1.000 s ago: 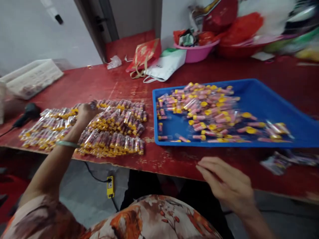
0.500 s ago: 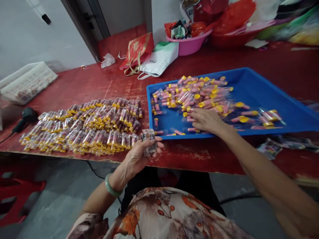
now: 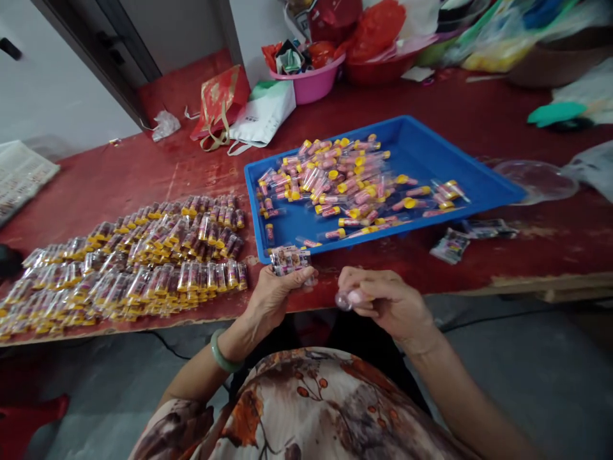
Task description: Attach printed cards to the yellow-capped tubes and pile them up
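Tabletop: worn red surface (image 3: pixel 143 169), scuffed in places, set against a pale wall (image 3: pixel 43 83) and a grey door (image 3: pixel 163 29).
Blue tray (image 3: pixel 421 153): lies slantwise on the table, beyond the hands; its far right part shows bare blue.
Loose tubes (image 3: pixel 330 172): clear, with yellow caps and pink contents, heaped mostly in the left and middle of the tray, pointing every way.
Stacked tubes (image 3: pixel 158 255): left of the tray, laid side by side in long rows, several deep, yellow ends mostly toward the person.
Left hand (image 3: pixel 275 291): closed on a small bunch of printed packets (image 3: pixel 290 257), thumb on top, in front of the tray's near left corner — whether it touches the rim I cannot tell.
Right hand (image 3: pixel 390 303): fingers bent round a single tube (image 3: pixel 343 300), its clear round end poking out toward the left hand, the rest hidden; near the table's front edge.
Flat packets (image 3: pixel 451 246): on the table just beside the tray's near side, to the right.
Back of the table: red gift bag (image 3: pixel 223 96), white bag (image 3: pixel 265 115), then a pink basin (image 3: pixel 311 83) piled with odds and ends.
Wrist: green bangle (image 3: pixel 220 354) — on the left arm.
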Motion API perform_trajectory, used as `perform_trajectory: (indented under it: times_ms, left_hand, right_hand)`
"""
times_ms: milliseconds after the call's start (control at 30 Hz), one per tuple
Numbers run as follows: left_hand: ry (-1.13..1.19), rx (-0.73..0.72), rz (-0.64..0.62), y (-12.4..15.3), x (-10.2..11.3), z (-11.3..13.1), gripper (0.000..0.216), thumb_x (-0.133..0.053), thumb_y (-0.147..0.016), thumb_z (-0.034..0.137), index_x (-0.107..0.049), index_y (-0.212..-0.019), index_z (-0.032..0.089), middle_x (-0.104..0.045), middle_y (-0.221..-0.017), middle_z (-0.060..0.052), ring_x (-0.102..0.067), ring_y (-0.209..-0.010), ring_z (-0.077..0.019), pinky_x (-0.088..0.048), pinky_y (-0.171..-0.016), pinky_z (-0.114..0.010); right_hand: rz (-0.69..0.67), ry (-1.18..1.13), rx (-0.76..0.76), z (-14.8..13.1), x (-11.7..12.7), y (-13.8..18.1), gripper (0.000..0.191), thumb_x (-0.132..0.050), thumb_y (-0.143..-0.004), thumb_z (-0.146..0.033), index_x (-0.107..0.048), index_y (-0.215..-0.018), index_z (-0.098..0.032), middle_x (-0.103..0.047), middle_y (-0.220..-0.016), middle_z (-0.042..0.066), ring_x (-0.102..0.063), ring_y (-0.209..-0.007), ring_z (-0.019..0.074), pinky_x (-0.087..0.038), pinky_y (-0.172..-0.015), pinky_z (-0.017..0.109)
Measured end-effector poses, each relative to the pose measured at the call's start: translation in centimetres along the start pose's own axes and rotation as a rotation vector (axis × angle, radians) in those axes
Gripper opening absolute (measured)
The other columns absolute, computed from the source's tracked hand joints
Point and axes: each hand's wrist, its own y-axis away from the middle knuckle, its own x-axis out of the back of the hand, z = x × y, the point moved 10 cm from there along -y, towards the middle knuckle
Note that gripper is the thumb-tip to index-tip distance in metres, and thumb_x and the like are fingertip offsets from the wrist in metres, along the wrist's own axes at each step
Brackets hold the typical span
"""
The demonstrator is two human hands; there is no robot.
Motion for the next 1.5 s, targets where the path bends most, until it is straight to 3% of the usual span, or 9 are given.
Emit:
perform_trajectory:
  times_ms: [133,300,467,633,767,967,1133,1300,1500]
  left_hand:
    - [0.001,-0.002,-0.004,0.2,-0.7,-0.9,0.032,-0.089,-0.053,0.026,-0.066,-0.071,0.013,-0.063,-0.064,0.001,-0.055,-0.056,-0.0081,-0.043,-0.055,-0.02]
    - [0.038,0.112,-0.089,0.8,-2.1,-3.1,0.035,-0.089,-0.054,0.028,-0.068,-0.079,0.014,-0.067,-0.073,-0.001,-0.059,-0.061,-0.0112,-0.048,-0.059,-0.023]
    - [-0.013,0.173,-0.045,1.1,-1.8,-3.4,0.039,-0.088,-0.055,0.032,-0.071,-0.085,0.015,-0.07,-0.077,-0.003,-0.064,-0.064,-0.0167,-0.054,-0.063,-0.032]
    - [0.045,0.024,0.035,0.4,-0.9,-1.9,0.047,-0.091,-0.047,0.027,-0.072,-0.088,0.014,-0.073,-0.088,-0.006,-0.067,-0.074,-0.0179,-0.054,-0.074,-0.031]
    - [0.115,0.011,0.063,0.1,-1.2,-2.2,0.044,-0.091,-0.049,0.025,-0.071,-0.086,0.014,-0.073,-0.083,-0.005,-0.066,-0.069,-0.0157,-0.054,-0.066,-0.027]
    - [0.147,0.114,0.052,0.5,-2.8,-3.7,0.041,-0.09,-0.052,0.027,-0.07,-0.085,0.014,-0.071,-0.079,-0.003,-0.063,-0.06,-0.0126,-0.051,-0.054,-0.023]
    - [0.139,0.136,-0.019,0.8,-4.3,-4.4,0.04,-0.089,-0.055,0.033,-0.067,-0.082,0.013,-0.068,-0.079,-0.003,-0.061,-0.06,-0.0127,-0.052,-0.053,-0.025]
    - [0.205,0.152,0.026,0.9,-4.1,-5.0,0.046,-0.091,-0.049,0.033,-0.064,-0.082,0.015,-0.065,-0.072,0.001,-0.061,-0.06,-0.013,-0.054,-0.053,-0.025]
    - [0.242,0.186,0.059,1.2,-4.0,-5.2,0.047,-0.093,-0.046,0.032,-0.064,-0.079,0.015,-0.065,-0.071,0.0,-0.062,-0.059,-0.0141,-0.056,-0.051,-0.026]
  right_hand:
    - [0.097,0.068,-0.07,1.7,-0.1,0.6,0.025,-0.065,-0.076,-0.04,-0.07,-0.075,-0.015,-0.045,-0.05,-0.002,-0.03,-0.039,0.0056,-0.02,-0.035,0.018]
    - [0.153,0.369,0.078,0.0,-1.0,1.0,0.014,-0.065,-0.077,-0.032,-0.071,-0.08,-0.019,-0.066,-0.069,0.0,-0.06,-0.064,0.0149,-0.047,-0.057,0.024]
    - [0.182,0.493,0.103,-1.2,-0.8,1.2,0.021,-0.061,-0.077,-0.03,-0.067,-0.061,-0.018,-0.058,-0.056,-0.002,-0.052,-0.054,0.0119,-0.04,-0.05,0.022]
    - [0.237,0.558,0.177,-2.9,1.1,2.7,0.016,-0.066,-0.081,-0.033,-0.073,-0.077,-0.02,-0.068,-0.076,0.002,-0.062,-0.072,0.016,-0.047,-0.064,0.024]
    - [0.319,0.602,0.341,-4.7,2.4,5.5,0.011,-0.069,-0.082,-0.031,-0.073,-0.089,-0.024,-0.068,-0.087,0.002,-0.063,-0.078,0.0155,-0.049,-0.066,0.024]
    - [0.388,0.747,0.589,-6.6,0.8,8.6,0.015,-0.066,-0.084,-0.016,-0.07,-0.096,-0.025,-0.067,-0.089,0.001,-0.063,-0.079,0.0146,-0.051,-0.069,0.026]
    - [0.543,0.847,0.761,-7.5,0.1,9.7,0.018,-0.065,-0.084,-0.01,-0.069,-0.097,-0.022,-0.066,-0.088,0.003,-0.063,-0.077,0.0156,-0.053,-0.068,0.028]
    - [0.741,1.002,0.972,-7.5,-0.8,11.6,0.028,-0.07,-0.078,-0.005,-0.069,-0.103,-0.019,-0.068,-0.091,0.006,-0.066,-0.078,0.0165,-0.056,-0.068,0.028]
    - [0.803,1.077,0.973,-6.4,-1.1,11.8,0.031,-0.071,-0.078,-0.008,-0.067,-0.106,-0.021,-0.07,-0.089,0.005,-0.067,-0.076,0.0174,-0.058,-0.066,0.028]
